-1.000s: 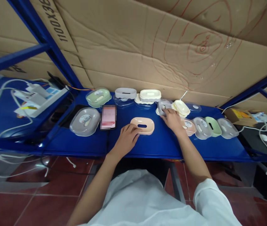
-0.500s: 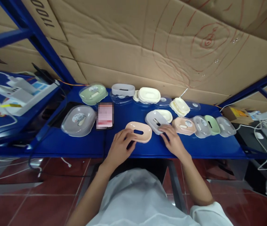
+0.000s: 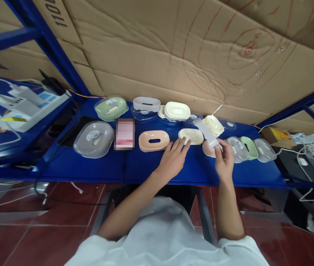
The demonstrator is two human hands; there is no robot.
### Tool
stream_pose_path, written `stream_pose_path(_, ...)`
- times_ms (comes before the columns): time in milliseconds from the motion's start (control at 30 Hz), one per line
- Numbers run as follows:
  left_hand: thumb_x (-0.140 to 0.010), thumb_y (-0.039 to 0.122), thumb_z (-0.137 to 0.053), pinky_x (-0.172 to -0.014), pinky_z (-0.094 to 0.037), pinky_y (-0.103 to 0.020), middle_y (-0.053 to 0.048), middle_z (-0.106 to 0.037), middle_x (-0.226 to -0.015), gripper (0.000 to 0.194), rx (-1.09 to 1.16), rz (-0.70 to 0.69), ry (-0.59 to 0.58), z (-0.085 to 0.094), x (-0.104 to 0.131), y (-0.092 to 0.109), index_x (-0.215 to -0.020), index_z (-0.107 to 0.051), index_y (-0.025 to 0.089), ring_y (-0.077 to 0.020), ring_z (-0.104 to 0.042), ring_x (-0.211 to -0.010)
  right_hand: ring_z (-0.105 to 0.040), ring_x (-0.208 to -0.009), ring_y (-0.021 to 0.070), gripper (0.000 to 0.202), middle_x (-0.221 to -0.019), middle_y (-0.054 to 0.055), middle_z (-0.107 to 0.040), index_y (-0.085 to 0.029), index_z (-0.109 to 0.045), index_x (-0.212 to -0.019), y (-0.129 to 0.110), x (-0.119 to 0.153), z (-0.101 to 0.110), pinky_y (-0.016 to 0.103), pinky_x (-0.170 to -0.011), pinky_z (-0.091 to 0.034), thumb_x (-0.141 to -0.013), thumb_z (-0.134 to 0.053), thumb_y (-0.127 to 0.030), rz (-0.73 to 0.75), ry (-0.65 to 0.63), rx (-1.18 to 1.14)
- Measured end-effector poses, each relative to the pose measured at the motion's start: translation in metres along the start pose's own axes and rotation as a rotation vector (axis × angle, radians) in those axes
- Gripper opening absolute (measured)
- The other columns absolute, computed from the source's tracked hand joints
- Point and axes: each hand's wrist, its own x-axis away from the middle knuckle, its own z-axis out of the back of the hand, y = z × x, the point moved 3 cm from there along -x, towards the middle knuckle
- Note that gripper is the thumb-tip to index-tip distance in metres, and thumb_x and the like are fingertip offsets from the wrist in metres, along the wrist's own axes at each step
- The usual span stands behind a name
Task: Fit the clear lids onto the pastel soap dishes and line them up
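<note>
My right hand (image 3: 224,159) grips a grey soap dish (image 3: 207,133) at its near end. The dish is raised and turned nearly edge-on, above a peach soap dish (image 3: 209,150) that it partly hides. My left hand (image 3: 174,157) has its fingers spread, with the tips at the near left edge of a cream oval dish (image 3: 191,136); whether they press on it I cannot tell. Left of that hand, a peach dish (image 3: 154,140) with a dark slot lies on the blue table (image 3: 145,168).
Along the back are a green lidded soap box (image 3: 111,108), a grey dish (image 3: 146,103) and cream dishes (image 3: 177,111). A grey lidded box (image 3: 93,139) and a blurred phone-like object (image 3: 125,134) lie left. More boxes (image 3: 264,149) stand right; a power strip (image 3: 32,111) is far left.
My left hand has let go of the peach dish, now farther left, and moved right to the cream dish. My right hand has lifted the grey dish rightward and tipped it on edge.
</note>
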Motion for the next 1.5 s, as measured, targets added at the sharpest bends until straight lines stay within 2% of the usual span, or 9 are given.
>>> stream_pose_path(133,-0.102,0.014,-0.052,-0.11,-0.048,-0.052,-0.018,-0.064,-0.146,0.046,-0.048,-0.009,-0.098,-0.017,-0.005,0.007,-0.148,-0.056,0.014,-0.0348,-0.061,-0.132,-0.067,-0.129,0.0311,0.027,-0.132,0.012,-0.071,-0.027,-0.062,-0.13,-0.002,0.038,0.003,0.056,-0.111,-0.056,-0.107,-0.051,-0.037,-0.003,0.041,-0.058)
stream_pose_path(300,-0.103,0.019,-0.06,-0.086,-0.054,-0.04,-0.01,-0.07,-0.114,0.011,-0.031,0.025,-0.073,-0.001,0.054,0.001,-0.109,-0.069,0.019,-0.0278,-0.068,-0.104,-0.066,-0.13,0.0319,0.024,-0.131,0.011,-0.071,-0.029,-0.066,-0.126,-0.004,0.066,-0.007,0.059,-0.11,-0.055,-0.107,-0.052,-0.032,0.045,-0.114,-0.109)
stream_pose_path(567,-0.106,0.019,-0.057,-0.106,-0.052,-0.047,-0.015,-0.062,-0.148,0.041,-0.064,-0.066,0.092,0.019,0.098,-0.01,-0.147,-0.058,0.025,-0.0314,-0.063,-0.133,-0.063,-0.133,0.0328,0.053,-0.13,0.012,-0.064,-0.035,-0.056,-0.153,-0.026,0.079,-0.036,0.062,-0.119,-0.05,-0.102,-0.068,-0.038,0.358,-0.488,0.026)
stream_pose_path(833,-0.107,0.022,-0.056,-0.113,-0.05,-0.046,-0.011,-0.069,-0.142,0.026,0.102,-0.154,0.006,0.016,0.091,-0.022,-0.129,-0.07,0.022,-0.0287,-0.055,-0.145,-0.052,-0.15,0.0352,0.073,-0.156,0.011,-0.06,-0.037,-0.034,-0.168,-0.038,0.097,-0.036,0.071,-0.124,-0.041,-0.103,-0.067,-0.04,0.477,-0.606,0.135)
stream_pose_path(933,-0.106,0.023,-0.059,-0.111,-0.051,-0.046,-0.011,-0.07,-0.14,0.026,0.111,-0.136,0.031,0.014,0.093,-0.025,-0.129,-0.07,0.023,-0.0293,-0.056,-0.143,-0.053,-0.15,0.0318,0.063,-0.157,0.008,-0.059,-0.037,-0.04,-0.165,-0.035,0.081,-0.031,0.069,-0.127,-0.036,-0.106,-0.061,-0.039,0.471,-0.667,0.122)
stream_pose_path(1067,-0.104,0.025,-0.064,-0.105,-0.051,-0.046,-0.01,-0.072,-0.13,0.021,0.102,-0.114,0.075,0.015,0.096,-0.025,-0.123,-0.071,0.023,-0.0297,-0.06,-0.131,-0.055,-0.148,0.0272,0.046,-0.152,0.007,-0.064,-0.031,-0.054,-0.156,-0.028,0.027,-0.031,0.058,-0.123,-0.046,-0.111,-0.046,-0.032,0.373,-0.494,0.127)
stream_pose_path(1200,-0.101,0.029,-0.07,-0.102,-0.051,-0.044,-0.008,-0.073,-0.119,0.017,0.149,-0.098,0.078,0.018,0.098,-0.026,-0.118,-0.073,0.024,-0.0276,-0.062,-0.121,-0.05,-0.151,0.0257,0.049,-0.159,0.009,-0.058,-0.025,-0.056,-0.154,-0.021,-0.039,-0.067,0.054,-0.125,-0.042,-0.11,-0.036,-0.023,0.396,-0.496,0.299)
stream_pose_path(1333,-0.098,0.031,-0.075,-0.102,-0.05,-0.043,-0.007,-0.072,-0.115,0.016,0.187,-0.057,0.083,0.018,0.101,-0.028,-0.113,-0.074,0.025,-0.0267,-0.061,-0.119,-0.041,-0.156,0.0371,0.066,-0.166,0.023,-0.045,-0.008,-0.042,-0.162,0.001,-0.096,-0.108,0.067,-0.125,-0.032,-0.096,-0.04,-0.008,0.203,-0.468,0.676)
stream_pose_path(1500,-0.097,0.028,-0.075,-0.105,-0.051,-0.043,-0.007,-0.071,-0.119,0.017,0.209,-0.029,0.124,0.018,0.103,-0.031,-0.114,-0.073,0.025,-0.0269,-0.06,-0.121,-0.052,-0.142,0.0399,0.057,-0.145,0.026,-0.062,-0.009,-0.052,-0.151,0.01,-0.096,-0.119,0.072,-0.124,-0.026,-0.095,-0.052,-0.017,0.205,-0.49,0.738)
